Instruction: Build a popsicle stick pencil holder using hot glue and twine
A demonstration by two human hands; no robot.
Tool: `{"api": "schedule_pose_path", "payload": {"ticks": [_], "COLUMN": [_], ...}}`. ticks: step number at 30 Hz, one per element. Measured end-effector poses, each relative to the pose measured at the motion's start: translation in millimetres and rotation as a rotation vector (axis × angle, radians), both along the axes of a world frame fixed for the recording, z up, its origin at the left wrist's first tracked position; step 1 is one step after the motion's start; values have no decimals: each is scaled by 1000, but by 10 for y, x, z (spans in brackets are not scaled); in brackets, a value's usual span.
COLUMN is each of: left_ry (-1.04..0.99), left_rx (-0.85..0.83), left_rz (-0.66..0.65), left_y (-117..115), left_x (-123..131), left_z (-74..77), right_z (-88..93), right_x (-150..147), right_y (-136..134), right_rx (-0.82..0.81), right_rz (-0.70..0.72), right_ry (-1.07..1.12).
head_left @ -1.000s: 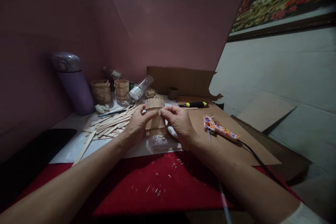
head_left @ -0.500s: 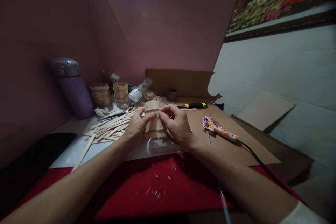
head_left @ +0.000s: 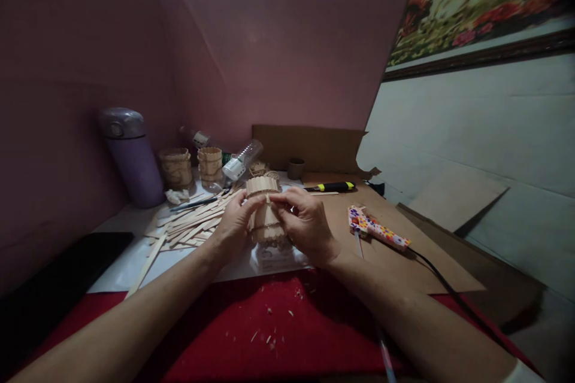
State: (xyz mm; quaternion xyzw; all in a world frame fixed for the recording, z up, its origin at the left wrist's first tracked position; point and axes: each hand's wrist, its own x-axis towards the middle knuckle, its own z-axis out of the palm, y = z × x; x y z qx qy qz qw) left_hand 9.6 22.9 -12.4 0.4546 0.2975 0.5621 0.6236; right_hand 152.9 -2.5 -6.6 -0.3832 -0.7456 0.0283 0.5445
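Observation:
Between my hands stands a small round cup made of wooden craft sticks (head_left: pixel 266 218), with a thin cord band near its top and another near its bottom. My left hand (head_left: pixel 234 222) is wrapped round its left side, thumb lying across the upper band. The thumb and forefinger of my right hand (head_left: pixel 306 224) pinch at the upper band on the cup's front right; whether they hold the cord's end is too small to tell. Just left of my left hand is a pile of loose craft sticks (head_left: pixel 193 224).
Two finished-looking stick cups (head_left: pixel 176 169) stand at the back left beside a purple bottle (head_left: pixel 135 161). A clear plastic bottle (head_left: pixel 242 160) leans behind the work. On the right lie a yellow-black utility knife (head_left: pixel 336 187) and a flowered glue gun (head_left: pixel 377 228) with its cord.
The right forefinger has stretched forward along the cup's upper band, and the cup is tipped slightly. The whole view has shifted a little, with things appearing lower.

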Motion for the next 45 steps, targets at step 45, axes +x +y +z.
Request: {"api": "schedule_pose_path", "payload": {"ticks": [45], "left_ry": [-40], "left_rx": [33], "left_rz": [-29], "left_y": [-109], "left_x": [28], "left_z": [9], "right_z": [-57], "right_x": [-85], "right_y": [-117], "right_rx": [95], "right_rz": [-199], "right_ry": [-129]}}
